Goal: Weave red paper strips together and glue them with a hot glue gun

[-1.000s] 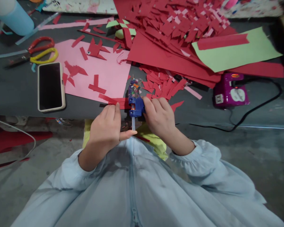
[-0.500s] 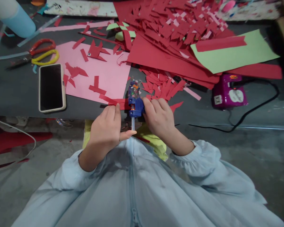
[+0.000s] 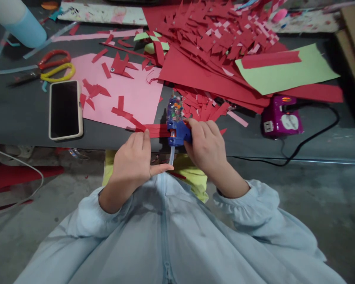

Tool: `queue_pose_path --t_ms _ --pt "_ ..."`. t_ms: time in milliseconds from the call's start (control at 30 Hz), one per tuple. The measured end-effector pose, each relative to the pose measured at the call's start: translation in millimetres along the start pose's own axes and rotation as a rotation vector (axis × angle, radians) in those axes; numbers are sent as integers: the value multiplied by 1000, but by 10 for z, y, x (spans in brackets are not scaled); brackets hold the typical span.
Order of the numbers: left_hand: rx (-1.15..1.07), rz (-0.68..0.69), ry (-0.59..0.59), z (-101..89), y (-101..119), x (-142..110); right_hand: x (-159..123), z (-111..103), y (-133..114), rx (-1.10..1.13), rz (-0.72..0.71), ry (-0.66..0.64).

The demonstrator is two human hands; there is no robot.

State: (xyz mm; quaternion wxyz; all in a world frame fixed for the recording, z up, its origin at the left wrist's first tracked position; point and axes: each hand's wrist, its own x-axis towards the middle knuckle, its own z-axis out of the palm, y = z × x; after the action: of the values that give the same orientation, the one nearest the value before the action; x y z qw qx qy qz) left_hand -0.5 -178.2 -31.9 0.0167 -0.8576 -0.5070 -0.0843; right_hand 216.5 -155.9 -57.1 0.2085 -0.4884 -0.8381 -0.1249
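Note:
My right hand (image 3: 208, 144) is closed round the handle of a blue glue gun (image 3: 177, 132), its clear body speckled with colours and its nozzle pointing away from me. A whitish glue stick (image 3: 171, 154) juts from its back end. My left hand (image 3: 132, 156) presses its fingertips on red paper strips (image 3: 156, 130) at the table's near edge, while its thumb stretches out to touch the glue stick's end. The gun's body lies over the strips' right part, hiding it. Beyond, a pink sheet (image 3: 142, 98) carries red cut pieces and a red paper fish (image 3: 121, 67) with an eye.
On the left lie a phone (image 3: 65, 110), scissors (image 3: 55, 73) and a bottle (image 3: 28, 27). Red paper cuttings (image 3: 221, 27) are heaped at the back beside a green sheet (image 3: 298, 73). A purple power box (image 3: 282, 118) with a black cord (image 3: 328, 134) stands at right.
The glue gun in my right hand has shifted slightly right, and the glue stick now bends against my left thumb. My left hand has stayed nearly still on the strips.

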Motion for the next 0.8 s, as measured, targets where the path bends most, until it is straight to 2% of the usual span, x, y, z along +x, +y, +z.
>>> queue_pose_path --t_ms 233,367,533,667,800 --pt "-1 -18 -40 -24 1 14 -8 -66 18 -48 27 -23" --pt "1 -9 -22 -17 2 17 8 -49 4 -121 62 -35" --pt "22 10 7 5 -2 12 26 -51 29 -100 58 -94" --pt "-1 -9 -33 -4 -7 12 26 -61 36 -89 61 -121" --pt "-7 -13 -55 -19 -7 17 17 -48 40 -53 100 -88"
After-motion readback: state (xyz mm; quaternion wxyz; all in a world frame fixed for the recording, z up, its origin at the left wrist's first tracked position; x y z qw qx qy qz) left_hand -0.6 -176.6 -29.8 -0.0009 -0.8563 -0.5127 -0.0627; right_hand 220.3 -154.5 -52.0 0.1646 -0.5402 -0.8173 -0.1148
